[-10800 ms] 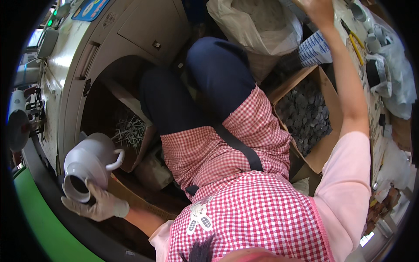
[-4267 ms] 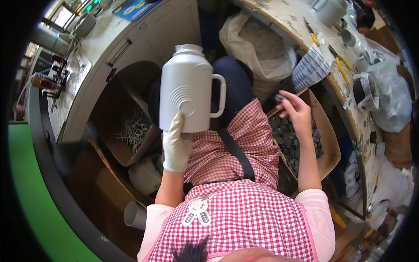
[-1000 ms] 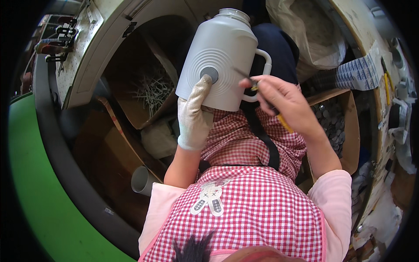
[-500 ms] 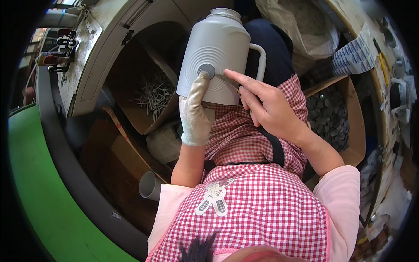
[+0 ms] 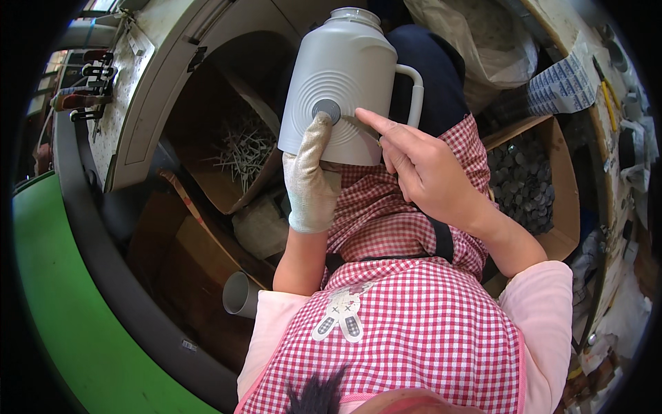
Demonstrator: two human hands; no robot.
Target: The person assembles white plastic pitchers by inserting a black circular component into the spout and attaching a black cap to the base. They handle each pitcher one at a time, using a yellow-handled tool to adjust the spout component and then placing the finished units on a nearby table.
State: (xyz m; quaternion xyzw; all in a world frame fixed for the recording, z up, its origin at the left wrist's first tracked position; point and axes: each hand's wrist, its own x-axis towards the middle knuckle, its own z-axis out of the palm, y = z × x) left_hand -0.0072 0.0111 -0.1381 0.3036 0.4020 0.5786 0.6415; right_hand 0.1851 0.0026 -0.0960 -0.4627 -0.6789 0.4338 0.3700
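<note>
A pale grey plastic jug [image 5: 345, 62] with a side handle and a clear threaded neck leans over my lap, neck away from me. Concentric rings mark its side, and a dark grey round disc [image 5: 326, 110] sits at their centre. My left hand [image 5: 310, 176], in a whitish knit glove, grips the jug's lower end, thumb pressing on the disc; its other fingers are hidden behind the jug. My bare right hand [image 5: 420, 162] has its index finger stretched to the jug's surface right of the disc. Its other fingers curl inward, and what they may hold is hidden.
On the right stands a cardboard box [image 5: 567, 186] of many grey discs, below a large plastic bag [image 5: 476, 41]. Another box [image 5: 241, 200] on the left holds thin white strips. A grey cup [image 5: 240, 294] lies near my left elbow, beside a green surface [image 5: 83, 317].
The view has shifted slightly. Both hands keep almost the same pose on the jug, and the disc stays under my left thumb.
</note>
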